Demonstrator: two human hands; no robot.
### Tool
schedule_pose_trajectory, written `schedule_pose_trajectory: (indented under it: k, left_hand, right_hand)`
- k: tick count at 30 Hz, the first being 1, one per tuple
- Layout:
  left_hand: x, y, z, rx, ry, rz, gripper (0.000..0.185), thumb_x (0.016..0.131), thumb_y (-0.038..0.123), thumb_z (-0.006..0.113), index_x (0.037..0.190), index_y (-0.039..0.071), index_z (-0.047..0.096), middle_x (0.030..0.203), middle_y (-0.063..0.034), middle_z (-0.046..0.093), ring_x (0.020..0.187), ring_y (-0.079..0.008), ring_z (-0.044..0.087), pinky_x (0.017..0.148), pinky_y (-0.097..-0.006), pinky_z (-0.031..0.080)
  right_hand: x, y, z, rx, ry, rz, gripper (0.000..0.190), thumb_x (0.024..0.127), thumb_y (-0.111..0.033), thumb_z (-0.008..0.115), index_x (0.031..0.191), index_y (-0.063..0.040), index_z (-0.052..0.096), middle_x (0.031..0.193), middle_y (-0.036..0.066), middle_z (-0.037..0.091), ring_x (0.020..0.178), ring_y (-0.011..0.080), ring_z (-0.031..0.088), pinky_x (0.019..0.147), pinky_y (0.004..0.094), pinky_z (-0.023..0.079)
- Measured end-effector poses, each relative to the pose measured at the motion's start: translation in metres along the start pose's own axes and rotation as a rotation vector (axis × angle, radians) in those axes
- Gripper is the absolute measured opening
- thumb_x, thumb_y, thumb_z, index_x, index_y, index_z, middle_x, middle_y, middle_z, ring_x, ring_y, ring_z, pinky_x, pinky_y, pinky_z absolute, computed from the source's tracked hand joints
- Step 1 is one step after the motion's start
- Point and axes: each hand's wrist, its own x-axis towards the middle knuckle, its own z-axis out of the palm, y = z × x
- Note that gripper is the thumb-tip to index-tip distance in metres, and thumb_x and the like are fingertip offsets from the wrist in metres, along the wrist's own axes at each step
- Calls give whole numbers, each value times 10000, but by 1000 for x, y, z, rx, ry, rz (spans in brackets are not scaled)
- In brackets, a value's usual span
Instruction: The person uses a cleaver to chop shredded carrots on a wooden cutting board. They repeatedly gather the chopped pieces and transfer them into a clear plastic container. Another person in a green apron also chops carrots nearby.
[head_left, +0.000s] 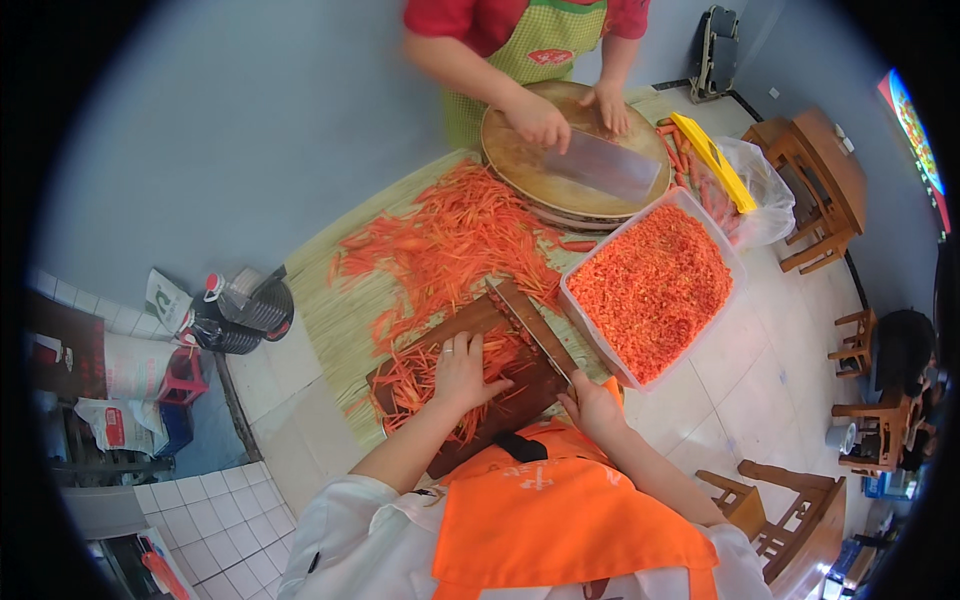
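Note:
My left hand lies over shredded carrot strips on a dark wooden cutting board, its thumb spread from the fingers. The strips pile on both sides of it, and what is under the palm is hidden. Gripped by its handle in my right hand is a kitchen knife, seen nearly edge-on. Its blade slants away across the board's right part, with chopped carrot bits along it. Beyond the board, a large heap of carrot strips spreads over the mat-covered table.
Opposite me, a co-worker's hand holds a broad cleaver over a round chopping block. A plastic tub of minced carrot stands right of my board. Whole carrots, a yellow grater and a plastic bag lie beyond.

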Motion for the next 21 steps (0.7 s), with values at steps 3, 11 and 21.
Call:
schedule_pose_trajectory:
  k: [3,11,21]
  left_hand:
    - [-9,5,-5,21,60,16,963,689,532,797,1392,14,391,1320,-180,432,1219,-343,438,988,-452,423]
    - [8,-2,-7,-33,290,171,846,694,477,810,1342,52,470,1290,-165,445,1192,-356,447,1003,-459,403]
    - [77,-13,25,-588,161,-63,209,793,215,752,876,31,700,882,-134,607,911,-327,604,811,-421,482]
  right_hand:
    - [3,3,4,4,59,18,268,873,-178,658,924,-44,431,753,201,619,739,432,612,629,502,491]
    - [5,4,-6,-50,2,32,282,880,-180,653,959,-38,423,767,210,624,746,438,611,637,505,486]
    - [8,6,-6,-38,-62,70,305,896,-213,638,1002,-40,410,783,226,630,762,446,614,661,521,485]
